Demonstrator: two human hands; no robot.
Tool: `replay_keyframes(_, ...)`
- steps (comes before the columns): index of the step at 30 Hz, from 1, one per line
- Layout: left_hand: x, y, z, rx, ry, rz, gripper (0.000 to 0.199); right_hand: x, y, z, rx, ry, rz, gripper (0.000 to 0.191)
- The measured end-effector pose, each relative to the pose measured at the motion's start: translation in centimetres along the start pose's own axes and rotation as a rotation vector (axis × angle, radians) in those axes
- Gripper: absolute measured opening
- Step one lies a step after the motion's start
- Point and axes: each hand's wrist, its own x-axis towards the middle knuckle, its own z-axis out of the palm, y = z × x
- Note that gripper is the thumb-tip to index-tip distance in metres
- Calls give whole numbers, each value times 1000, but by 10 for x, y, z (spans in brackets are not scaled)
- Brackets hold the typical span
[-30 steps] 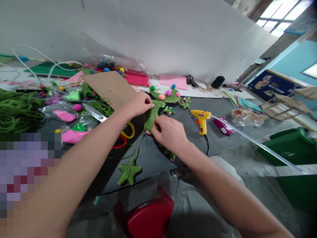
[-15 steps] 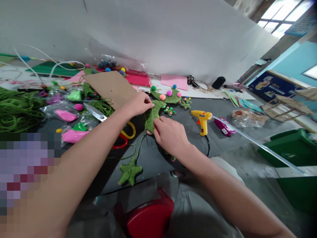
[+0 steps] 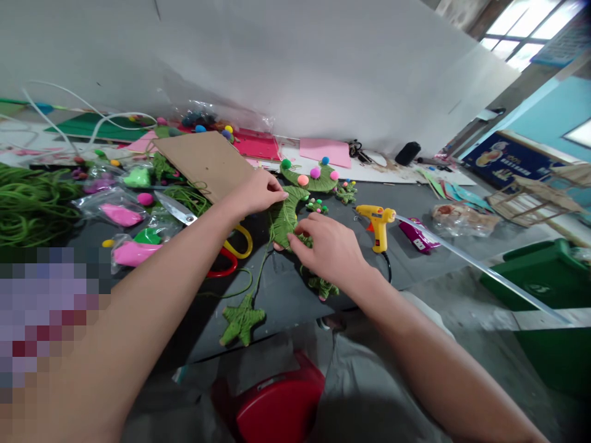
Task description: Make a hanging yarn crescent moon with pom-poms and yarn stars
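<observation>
A crescent shape wrapped in green yarn (image 3: pixel 282 220) lies on the dark table between my hands. My left hand (image 3: pixel 264 192) pinches its upper left edge, fingers closed. At its lower right, my right hand (image 3: pixel 325 246) has thumb and fingers apart, with the thumb tip against the yarn. A green yarn star (image 3: pixel 244 320) rests near the table's front edge, a strand running up from it. Behind the crescent sits a larger green crescent (image 3: pixel 318 183) with coloured pompoms. Another green yarn piece (image 3: pixel 324 287) is partly hidden under my right hand.
A yellow glue gun (image 3: pixel 379 227) stands to the right, beside a purple packet (image 3: pixel 418 235). Scissors (image 3: pixel 237 242), brown cardboard (image 3: pixel 207 161), bagged pink clay (image 3: pixel 136 253) and loose green yarn (image 3: pixel 37 206) are on the left. A red stool (image 3: pixel 281 406) is below the table edge.
My right hand has opened its fingers and shifted slightly right, uncovering more of the crescent and the green piece below. My left hand has stayed in place.
</observation>
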Motion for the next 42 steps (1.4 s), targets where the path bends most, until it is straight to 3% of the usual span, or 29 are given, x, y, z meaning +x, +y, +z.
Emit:
replay_keyframes(5,2,-1,-1,-22,-10,-8,27,7,15,5,272,32,62,21)
replay_keyframes(9,1,1,-1,-21,9,-16,28,18,17,17,354,33,85,21)
replay_keyframes(19,-1,-1,-3,-39,-20,-23,27,35,12,28,278,-32,124,15)
replay_keyframes(42,8,-8,7,213,-39,101,26,27,-4,19,37,-66,43,19)
